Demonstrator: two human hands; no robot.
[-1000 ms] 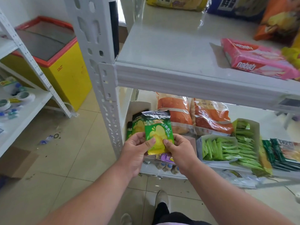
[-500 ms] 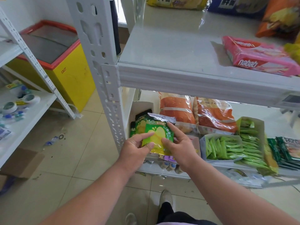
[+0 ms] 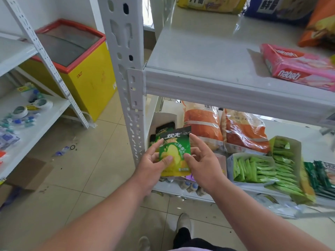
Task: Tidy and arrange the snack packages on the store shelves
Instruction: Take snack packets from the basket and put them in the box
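The green snack packet (image 3: 175,153) sits upright between both hands, right at the left end of the lower shelf (image 3: 181,189), and we see it pinched from both sides. The left hand (image 3: 154,163) has its thumb pressed on the packet's front and its fingers curled behind the left edge. The right hand (image 3: 201,160) closes thumb and forefinger on the right edge, the other fingers loosely spread. Directly behind the grip we catch more packets of the same kind (image 3: 164,132) standing in a white box (image 3: 163,117). To the right of the grip, two orange bags (image 3: 203,124) lean at the back of that shelf, and an open carton of green stick packs (image 3: 253,167) lies just beyond the right hand. Above the grip runs the grey upper shelf (image 3: 208,51) with a pink wafer pack (image 3: 297,67) on it. Just left of the grip stands the perforated white post (image 3: 125,69). Further left we have beige floor tiles (image 3: 81,169), a yellow chest freezer (image 3: 85,69) with a red rim, and another white rack (image 3: 36,124) carrying rolls of tape (image 3: 20,111). Below the grip, a shoe (image 3: 184,223) rests on the tiles.
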